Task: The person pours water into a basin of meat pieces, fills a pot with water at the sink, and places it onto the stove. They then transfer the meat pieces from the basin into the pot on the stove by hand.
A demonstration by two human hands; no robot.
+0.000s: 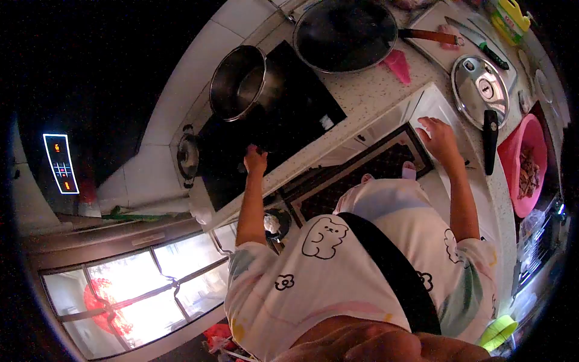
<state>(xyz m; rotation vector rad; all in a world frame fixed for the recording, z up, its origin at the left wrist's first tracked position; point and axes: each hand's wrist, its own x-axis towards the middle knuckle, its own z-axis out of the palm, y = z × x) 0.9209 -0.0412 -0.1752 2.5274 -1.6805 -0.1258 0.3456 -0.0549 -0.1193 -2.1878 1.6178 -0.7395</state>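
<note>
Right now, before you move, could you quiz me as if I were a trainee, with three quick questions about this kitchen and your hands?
1. Which hand is nearer the shiny lid with the long black handle?

2. True or false: the pot is covered.

3. Where does the green-handled knife lie?
a) in the pink basin
b) on the board
c) in the pot

Key:
1. The right hand
2. False; its top is open.
3. b
</note>
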